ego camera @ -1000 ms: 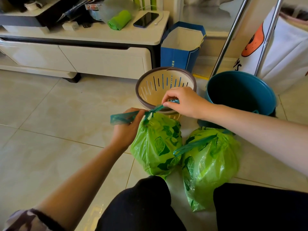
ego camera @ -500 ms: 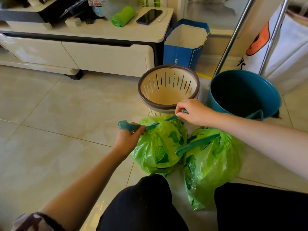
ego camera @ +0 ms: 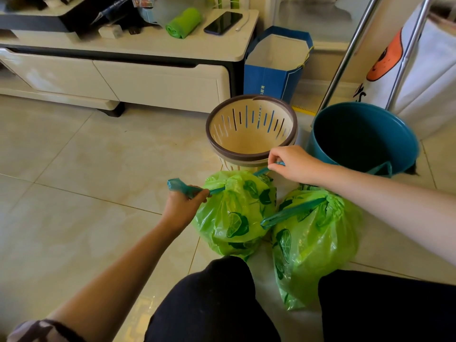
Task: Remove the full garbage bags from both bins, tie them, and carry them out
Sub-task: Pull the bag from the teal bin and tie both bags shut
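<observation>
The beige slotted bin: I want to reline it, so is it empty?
Empty: the beige slotted bin shows bare inner walls, no liner; its bottom is out of view.

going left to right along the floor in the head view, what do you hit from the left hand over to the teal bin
left hand gripping a teal drawstring → left green bag → right hand pinching the other drawstring end → right green bag → teal bin

Low cream cabinet (ego camera: 158, 82) along the back with a black phone (ego camera: 223, 22) and a rolled green cloth (ego camera: 183, 22) on top, blue paper bag (ego camera: 274, 72) right beside it on the tile floor (ego camera: 74, 169).
</observation>
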A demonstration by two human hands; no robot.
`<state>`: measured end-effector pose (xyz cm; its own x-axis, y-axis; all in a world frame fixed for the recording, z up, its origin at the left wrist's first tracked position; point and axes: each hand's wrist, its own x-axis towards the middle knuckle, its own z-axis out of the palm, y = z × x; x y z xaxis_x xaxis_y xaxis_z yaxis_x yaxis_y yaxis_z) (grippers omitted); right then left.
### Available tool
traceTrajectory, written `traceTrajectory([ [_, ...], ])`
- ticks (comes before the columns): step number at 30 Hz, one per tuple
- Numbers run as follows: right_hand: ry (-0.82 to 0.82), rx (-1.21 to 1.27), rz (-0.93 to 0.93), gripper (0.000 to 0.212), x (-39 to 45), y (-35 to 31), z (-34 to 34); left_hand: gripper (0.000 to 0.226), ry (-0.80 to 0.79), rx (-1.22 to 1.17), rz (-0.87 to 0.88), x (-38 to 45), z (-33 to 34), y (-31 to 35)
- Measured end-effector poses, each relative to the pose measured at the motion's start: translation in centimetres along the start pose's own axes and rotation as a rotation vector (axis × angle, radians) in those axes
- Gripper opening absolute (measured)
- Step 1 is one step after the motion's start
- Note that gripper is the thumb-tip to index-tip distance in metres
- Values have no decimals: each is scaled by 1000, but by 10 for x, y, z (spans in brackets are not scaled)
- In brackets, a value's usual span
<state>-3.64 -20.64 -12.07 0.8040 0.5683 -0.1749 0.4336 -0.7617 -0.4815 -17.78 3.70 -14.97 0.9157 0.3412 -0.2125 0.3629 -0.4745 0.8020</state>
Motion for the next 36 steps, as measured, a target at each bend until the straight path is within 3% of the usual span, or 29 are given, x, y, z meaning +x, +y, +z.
traceTrajectory([
  [5,-18,-77,53,19,-2,0,-17,6,125,-142,3,1,-19,18],
  [12,9,-201,132,28,-9,0,-34,13,31,-639,-98,-1,-39,57],
  [17,49,112,222,25,-14,-14,-52,17,-80,-793,-78,-1,-36,84],
  [21,62,549,222,15,-22,-29,-60,13,-173,-716,-65,-5,-26,106],
  [27,40,934,156,3,-30,-50,-66,23,-264,-555,-132,-9,-7,136],
  [31,49,907,100,12,-36,-55,-65,16,-291,-521,-170,-10,2,140],
  [36,88,681,-5,10,-47,-66,-66,29,-328,-601,-226,-13,14,140],
])
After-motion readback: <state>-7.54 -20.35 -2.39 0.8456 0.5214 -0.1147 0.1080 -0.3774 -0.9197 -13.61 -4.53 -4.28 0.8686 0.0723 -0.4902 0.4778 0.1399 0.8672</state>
